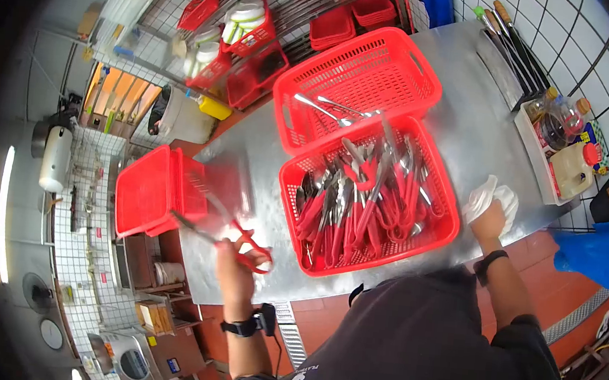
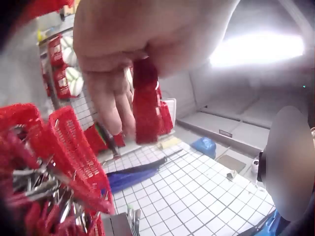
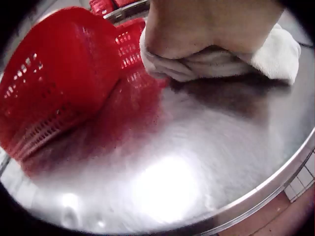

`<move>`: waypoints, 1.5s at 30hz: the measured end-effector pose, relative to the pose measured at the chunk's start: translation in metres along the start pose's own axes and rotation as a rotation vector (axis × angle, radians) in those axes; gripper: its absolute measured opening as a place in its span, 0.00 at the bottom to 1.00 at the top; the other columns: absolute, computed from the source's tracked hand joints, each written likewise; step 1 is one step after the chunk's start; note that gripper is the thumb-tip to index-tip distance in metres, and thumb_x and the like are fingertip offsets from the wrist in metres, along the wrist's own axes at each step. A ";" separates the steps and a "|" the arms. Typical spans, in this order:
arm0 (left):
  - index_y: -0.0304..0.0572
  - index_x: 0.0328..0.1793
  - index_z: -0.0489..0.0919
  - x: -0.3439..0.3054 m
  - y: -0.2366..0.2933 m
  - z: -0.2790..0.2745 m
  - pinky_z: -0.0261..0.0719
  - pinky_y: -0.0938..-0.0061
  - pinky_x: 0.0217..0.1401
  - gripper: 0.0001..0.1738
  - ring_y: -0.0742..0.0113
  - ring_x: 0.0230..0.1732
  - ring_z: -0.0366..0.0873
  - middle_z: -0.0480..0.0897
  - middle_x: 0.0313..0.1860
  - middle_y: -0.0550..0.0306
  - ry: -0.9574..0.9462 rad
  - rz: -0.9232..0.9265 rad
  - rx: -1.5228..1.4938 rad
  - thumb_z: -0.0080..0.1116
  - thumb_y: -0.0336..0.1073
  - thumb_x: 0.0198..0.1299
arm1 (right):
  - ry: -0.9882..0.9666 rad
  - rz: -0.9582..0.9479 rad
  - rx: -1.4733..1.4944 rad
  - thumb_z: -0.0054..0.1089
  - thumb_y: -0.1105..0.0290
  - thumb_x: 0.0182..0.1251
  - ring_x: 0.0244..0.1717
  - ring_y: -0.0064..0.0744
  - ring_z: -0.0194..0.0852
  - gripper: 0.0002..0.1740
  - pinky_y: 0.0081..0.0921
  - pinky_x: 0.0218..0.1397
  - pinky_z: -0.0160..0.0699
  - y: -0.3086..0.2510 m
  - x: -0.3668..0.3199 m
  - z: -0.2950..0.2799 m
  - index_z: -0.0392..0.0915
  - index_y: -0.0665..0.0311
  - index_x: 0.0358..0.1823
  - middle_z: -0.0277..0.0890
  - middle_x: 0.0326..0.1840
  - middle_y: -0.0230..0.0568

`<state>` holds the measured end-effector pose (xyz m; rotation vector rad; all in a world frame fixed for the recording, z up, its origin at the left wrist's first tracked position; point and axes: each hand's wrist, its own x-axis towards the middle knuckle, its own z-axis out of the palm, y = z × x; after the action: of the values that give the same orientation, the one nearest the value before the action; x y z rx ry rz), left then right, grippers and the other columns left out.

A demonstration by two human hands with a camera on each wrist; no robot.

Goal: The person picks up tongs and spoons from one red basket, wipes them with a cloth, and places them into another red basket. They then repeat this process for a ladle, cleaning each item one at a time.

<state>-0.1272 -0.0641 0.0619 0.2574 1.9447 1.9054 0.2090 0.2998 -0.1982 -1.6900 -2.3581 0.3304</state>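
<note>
My left hand [image 1: 234, 265] grips the red handles of a pair of tongs [image 1: 222, 235], whose metal arms point left above the steel table [image 1: 247, 185]. In the left wrist view my fingers [image 2: 110, 101] curl round a red handle [image 2: 145, 108]. My right hand [image 1: 489, 219] rests on a white cloth [image 1: 493, 198] on the table, right of a red basket [image 1: 369, 196] full of several red-handled tongs. The right wrist view shows the cloth [image 3: 231, 61] bunched under my palm.
A second red basket [image 1: 358, 79] with a few metal utensils stands behind the full one. Another red basket [image 1: 154, 190] sits at the table's left end. A white tray of bottles [image 1: 558, 151] lines the tiled wall on the right. Wire shelves hold more red baskets.
</note>
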 end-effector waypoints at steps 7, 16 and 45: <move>0.43 0.52 0.54 -0.055 -0.056 0.049 0.90 0.62 0.48 0.18 0.46 0.48 0.86 0.72 0.61 0.38 -0.270 -0.080 -0.064 0.45 0.17 0.66 | -0.192 0.261 1.665 0.50 0.55 0.76 0.58 0.36 0.78 0.23 0.39 0.63 0.76 0.027 0.054 -0.023 0.75 0.61 0.64 0.79 0.58 0.36; 0.33 0.54 0.56 -0.083 -0.052 0.119 0.81 0.60 0.40 0.20 0.48 0.38 0.83 0.76 0.46 0.36 -0.680 0.181 0.541 0.50 0.21 0.59 | -0.266 -0.552 1.430 0.63 0.68 0.66 0.59 0.39 0.79 0.22 0.35 0.64 0.78 -0.187 -0.050 -0.178 0.73 0.66 0.60 0.79 0.59 0.44; 0.32 0.65 0.65 -0.077 -0.092 0.128 0.78 0.48 0.53 0.28 0.30 0.53 0.76 0.72 0.58 0.30 -0.435 0.542 0.417 0.59 0.28 0.58 | -0.704 -0.346 1.364 0.68 0.69 0.65 0.58 0.31 0.77 0.26 0.29 0.65 0.77 -0.167 -0.049 -0.124 0.72 0.67 0.63 0.79 0.55 0.40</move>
<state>0.0081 0.0172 -0.0150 1.3149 2.0623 1.5054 0.1126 0.2074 -0.0316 -0.4983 -1.7452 2.0661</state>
